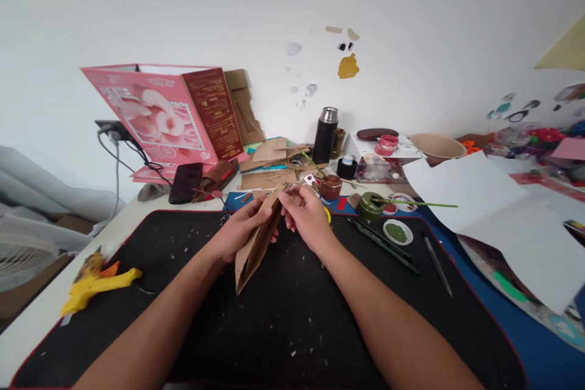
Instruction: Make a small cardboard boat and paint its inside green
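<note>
Both of my hands hold a folded piece of brown cardboard (254, 250) above a black mat (292, 317). My left hand (240, 228) grips its left face with the fingers wrapped round the upper edge. On the right, my right hand (305, 214) pinches the cardboard's top end between thumb and fingers. The piece slants down toward me, with its lower corner close to the mat.
A yellow glue gun (98, 283) lies at the mat's left edge. Behind the mat are a pink box (159, 111), a dark phone (185, 183), cardboard scraps (269, 164), a black flask (325, 134) and paint jars (370, 204) with brushes. Black pens (384, 245) and white paper (493, 219) lie to the right.
</note>
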`<state>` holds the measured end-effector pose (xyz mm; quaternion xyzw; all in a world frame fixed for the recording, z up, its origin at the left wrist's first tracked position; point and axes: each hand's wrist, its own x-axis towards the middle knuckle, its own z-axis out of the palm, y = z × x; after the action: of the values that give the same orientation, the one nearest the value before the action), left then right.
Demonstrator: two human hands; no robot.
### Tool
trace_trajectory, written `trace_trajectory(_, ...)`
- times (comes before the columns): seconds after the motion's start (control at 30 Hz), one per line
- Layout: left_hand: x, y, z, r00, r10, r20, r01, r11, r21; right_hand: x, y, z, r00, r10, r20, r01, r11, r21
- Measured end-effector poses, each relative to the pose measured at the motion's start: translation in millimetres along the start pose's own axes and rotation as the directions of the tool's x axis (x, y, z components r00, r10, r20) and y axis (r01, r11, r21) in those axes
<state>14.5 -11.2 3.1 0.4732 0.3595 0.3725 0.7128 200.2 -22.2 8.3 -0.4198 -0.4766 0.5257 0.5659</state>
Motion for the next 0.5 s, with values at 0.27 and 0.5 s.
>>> trace_trajectory(0.27, -2.8, 3.0, -1.7, 0.999, 0.006, 0.032, -0.004, 0.997, -0.077, 4.7, -0.2, -3.2, 0.996, 0.044, -0.075, -0.039, 0.997, 0.069)
trace_trajectory(0.5, -4.2, 3.4, -1.4, 0.997, -0.042, 0.063, 0.046, 0.997, -0.064, 3.1, -2.6, -3.0, 0.994, 0.037, -0.101, -0.03, 0.997, 0.07)
